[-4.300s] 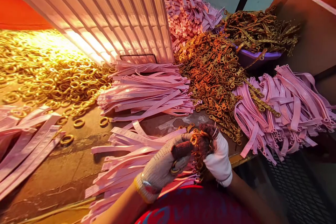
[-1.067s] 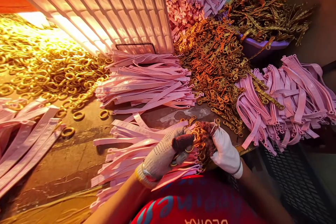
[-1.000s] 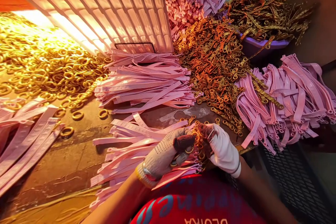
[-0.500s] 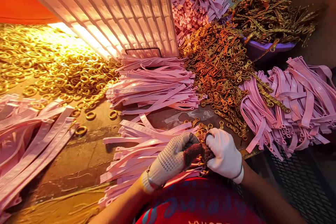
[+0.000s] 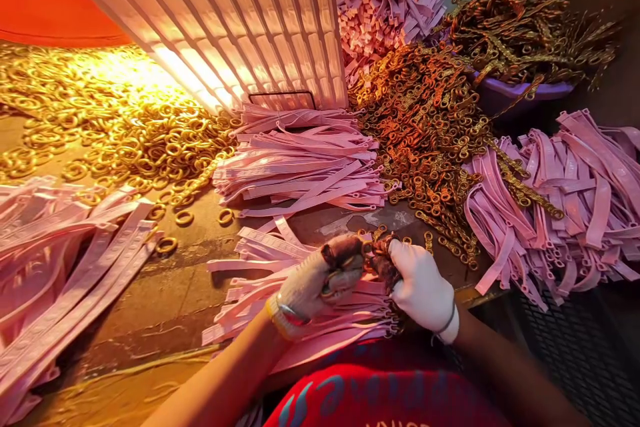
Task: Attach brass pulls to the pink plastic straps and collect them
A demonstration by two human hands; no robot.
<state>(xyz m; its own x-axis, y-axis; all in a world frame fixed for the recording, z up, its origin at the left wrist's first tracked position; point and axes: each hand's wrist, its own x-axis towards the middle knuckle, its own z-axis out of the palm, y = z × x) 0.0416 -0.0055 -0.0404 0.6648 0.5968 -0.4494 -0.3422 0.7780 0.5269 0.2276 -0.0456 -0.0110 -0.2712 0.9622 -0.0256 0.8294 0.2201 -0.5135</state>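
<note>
In the head view, my gloved left hand (image 5: 317,277) is closed, its fingers curled and the thumb reaching towards the right hand. Small gold metal shows in the curl of those fingers, seemingly rings. My right hand (image 5: 417,283), in a white glove with dark fingertips, is closed in a pinch close beside the left fingertips. Whatever sits between the fingertips is too small and hidden to name. Beneath both hands lies a pile of pink straps (image 5: 280,310), with gold metal fittings at its right-hand ends.
Loose gold rings (image 5: 165,147) spread across the left of the table. A bundle of pink straps (image 5: 300,167) lies ahead, with another strap pile (image 5: 65,267) at left. Gold chain-like links (image 5: 425,120) are heaped beside a purple basin (image 5: 520,93). A ribbed white panel (image 5: 240,27) stands behind.
My left hand has turned, showing its curled fingers, and its fingertips have risen slightly. The right hand stays close by with its pinch. The whole view has shifted a little.
</note>
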